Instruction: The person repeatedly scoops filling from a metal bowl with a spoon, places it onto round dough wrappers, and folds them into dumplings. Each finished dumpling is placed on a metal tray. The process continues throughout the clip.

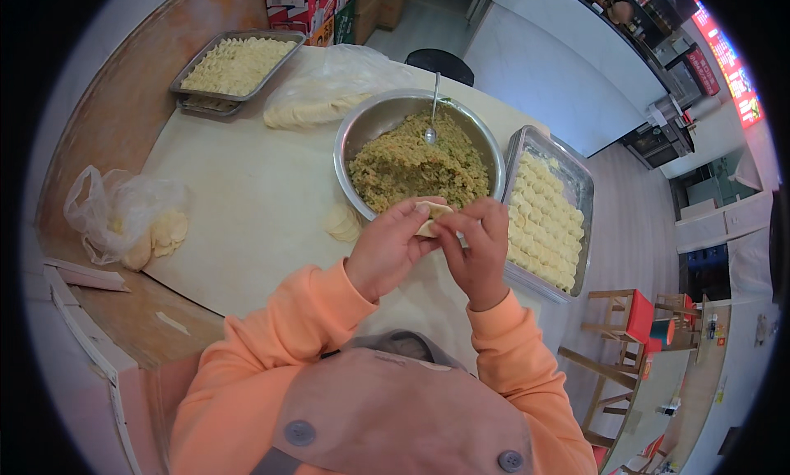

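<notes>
Over the near rim of a steel bowl (pixel 343 166), my left hand (pixel 392 243) holds a dumpling wrapper (pixel 436 210), partly folded. My right hand (pixel 478 240) pinches the wrapper's right edge with thumb and fingers. Minced filling (pixel 413 160) fills much of the bowl, and a metal spoon (pixel 431 134) stands in it, handle up. A small stack of round wrappers (pixel 343 223) lies on the table left of my left hand. Right of the bowl, a metal tray (pixel 585 228) holds rows of folded dumplings (pixel 543 228). Whether filling lies inside the held wrapper is mostly hidden by my fingers.
Another full dumpling tray (pixel 179 83) sits at the table's far left, on a second tray. A plastic bag over dough or wrappers (pixel 315 111) lies behind the bowl. A plastic bag (pixel 111 210) with dough pieces (pixel 168 233) is at left. A black round stool (pixel 439 65) stands beyond the table.
</notes>
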Demonstrator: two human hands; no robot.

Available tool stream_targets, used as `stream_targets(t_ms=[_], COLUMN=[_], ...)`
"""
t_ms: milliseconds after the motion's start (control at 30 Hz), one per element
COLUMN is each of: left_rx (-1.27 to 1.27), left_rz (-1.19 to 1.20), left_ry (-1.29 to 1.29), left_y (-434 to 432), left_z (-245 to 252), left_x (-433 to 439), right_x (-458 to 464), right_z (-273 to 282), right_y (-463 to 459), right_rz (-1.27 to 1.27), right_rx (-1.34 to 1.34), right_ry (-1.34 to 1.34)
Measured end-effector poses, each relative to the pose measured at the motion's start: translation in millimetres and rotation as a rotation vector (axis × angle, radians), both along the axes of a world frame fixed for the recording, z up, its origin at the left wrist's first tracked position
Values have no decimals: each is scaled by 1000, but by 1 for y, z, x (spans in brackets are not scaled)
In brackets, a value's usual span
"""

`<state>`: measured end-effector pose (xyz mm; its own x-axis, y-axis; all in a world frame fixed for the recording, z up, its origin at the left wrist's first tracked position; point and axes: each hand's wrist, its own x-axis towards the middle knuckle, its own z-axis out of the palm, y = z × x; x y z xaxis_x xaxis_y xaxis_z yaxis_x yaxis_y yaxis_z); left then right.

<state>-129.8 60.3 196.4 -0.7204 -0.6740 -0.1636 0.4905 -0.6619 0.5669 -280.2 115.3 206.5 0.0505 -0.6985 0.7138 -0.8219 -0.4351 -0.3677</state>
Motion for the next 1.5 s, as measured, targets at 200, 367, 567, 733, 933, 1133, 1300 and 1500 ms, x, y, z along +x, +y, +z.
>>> stream_targets(t_ms=[200, 367, 567, 733, 933, 1133, 1300, 1500], left_rx=[30, -4, -9, -41, -26, -98, -427, -971], left_rz=[22, 23, 4, -4, -42, -5, 196, 337], left_ry=[44, 39, 26, 39, 13, -52, -21, -144], left_y=[20, 18, 12, 13, 25, 40, 48, 26], left_z=[3, 0, 1, -6, -22, -20, -10, 0], left_x=[4, 8, 8, 7, -2, -6, -7, -1], right_x=[7, 6, 7, 4, 4, 5, 15, 21], right_z=[-1, 1, 7, 2, -8, -6, -1, 9], right_y=[4, 17, 21, 20, 23, 26, 32, 36], right_rz=[-43, -13, 12, 34, -62, -91, -8, 183], right_rx=[87, 45, 85, 57, 136, 170, 140, 52], right_ry=[-194, -124, 61, 71, -53, -152, -431, -611])
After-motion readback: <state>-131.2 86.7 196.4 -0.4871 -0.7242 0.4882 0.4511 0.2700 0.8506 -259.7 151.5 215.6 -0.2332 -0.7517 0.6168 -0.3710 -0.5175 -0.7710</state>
